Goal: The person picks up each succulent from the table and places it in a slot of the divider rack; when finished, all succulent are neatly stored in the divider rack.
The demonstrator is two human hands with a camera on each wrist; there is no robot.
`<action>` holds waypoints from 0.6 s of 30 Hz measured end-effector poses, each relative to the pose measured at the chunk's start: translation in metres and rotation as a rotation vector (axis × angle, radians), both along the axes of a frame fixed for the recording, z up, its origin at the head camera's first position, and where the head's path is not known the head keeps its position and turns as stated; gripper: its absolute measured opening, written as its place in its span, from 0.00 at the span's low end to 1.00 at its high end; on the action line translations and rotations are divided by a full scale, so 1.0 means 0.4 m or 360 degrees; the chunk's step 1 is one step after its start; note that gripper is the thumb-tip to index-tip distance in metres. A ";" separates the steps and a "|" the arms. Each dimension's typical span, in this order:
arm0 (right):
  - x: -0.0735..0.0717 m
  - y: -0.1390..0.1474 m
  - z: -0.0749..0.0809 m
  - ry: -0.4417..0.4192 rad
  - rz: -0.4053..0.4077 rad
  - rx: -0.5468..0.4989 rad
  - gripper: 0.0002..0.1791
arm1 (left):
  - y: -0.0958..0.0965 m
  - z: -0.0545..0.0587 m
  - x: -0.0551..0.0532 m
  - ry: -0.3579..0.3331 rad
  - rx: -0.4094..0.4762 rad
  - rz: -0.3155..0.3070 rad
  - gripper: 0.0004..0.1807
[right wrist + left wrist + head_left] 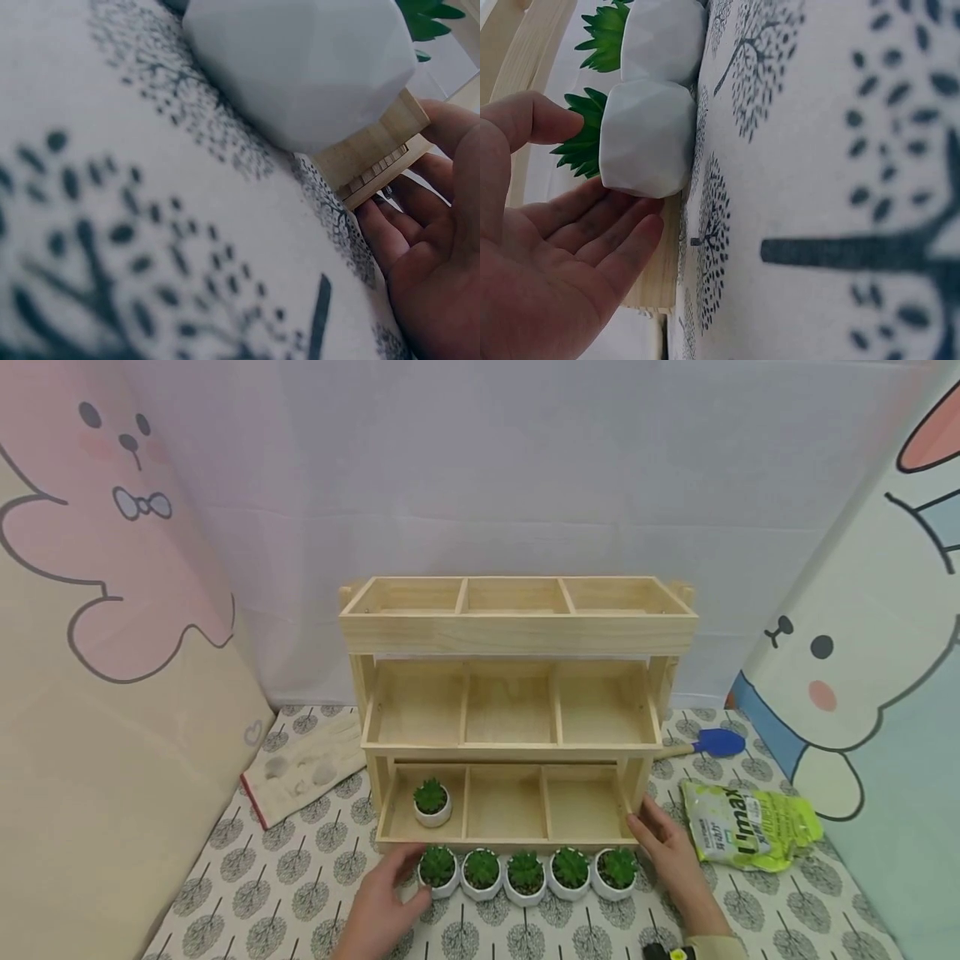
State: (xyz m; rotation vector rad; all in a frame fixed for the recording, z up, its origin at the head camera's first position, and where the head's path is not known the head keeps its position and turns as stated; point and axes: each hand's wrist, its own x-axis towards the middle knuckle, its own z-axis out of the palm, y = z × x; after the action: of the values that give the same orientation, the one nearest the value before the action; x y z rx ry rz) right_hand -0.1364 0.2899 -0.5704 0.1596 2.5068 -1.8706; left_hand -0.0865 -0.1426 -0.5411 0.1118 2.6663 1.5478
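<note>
A three-tier wooden shelf (517,635) with compartments stands in the middle of the table. One small succulent in a white faceted pot (432,803) sits in its bottom left compartment. Several more potted succulents (525,878) form a row along the shelf's front. My left hand (386,893) is at the leftmost pot (646,139) of that row, fingers extended along the pot's side and thumb by the leaves. At the bottom tier's right end, my right hand (671,852) grips the shelf's corner (375,150), thumb at the front and fingers round the outer side.
To the right lie a green and white bag (750,827) and a blue trowel (718,742), its handle partly behind the shelf. A pale cloth glove (307,768) with a red edge lies at left. Tree-print cloth (285,893) covers the table; fabric walls surround it.
</note>
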 end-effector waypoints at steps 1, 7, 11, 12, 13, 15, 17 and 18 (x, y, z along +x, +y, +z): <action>0.000 0.000 0.000 -0.0001 -0.0002 0.0001 0.40 | 0.000 -0.001 0.000 -0.0006 -0.0002 0.0002 0.31; 0.000 -0.001 0.001 -0.0006 -0.0014 -0.0004 0.40 | 0.000 -0.004 -0.001 0.0021 -0.0070 -0.0031 0.34; 0.000 -0.002 0.001 -0.0005 -0.0014 -0.0008 0.40 | 0.003 -0.003 -0.004 0.0035 -0.0111 -0.0067 0.36; 0.000 -0.002 0.001 -0.0006 -0.0014 -0.0006 0.41 | 0.004 -0.003 -0.004 0.0037 -0.0122 -0.0072 0.36; 0.000 -0.002 0.001 -0.0008 -0.0014 -0.0005 0.41 | 0.005 -0.002 -0.004 0.0037 -0.0132 -0.0071 0.37; -0.002 -0.002 0.001 -0.0016 -0.0015 -0.0004 0.41 | 0.006 -0.002 -0.005 0.0035 -0.0152 -0.0080 0.37; -0.003 -0.001 0.001 -0.0016 -0.0020 -0.0004 0.42 | 0.005 -0.003 -0.007 0.0029 -0.0162 -0.0093 0.37; -0.003 -0.001 0.001 -0.0016 -0.0021 -0.0003 0.42 | 0.004 -0.004 -0.008 0.0025 -0.0168 -0.0098 0.38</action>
State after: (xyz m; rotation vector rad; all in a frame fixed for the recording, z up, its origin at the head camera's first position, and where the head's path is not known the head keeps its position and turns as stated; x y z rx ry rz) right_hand -0.1377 0.2895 -0.5699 0.1857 2.5032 -1.8723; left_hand -0.0898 -0.1409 -0.5427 0.2002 2.7224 1.3915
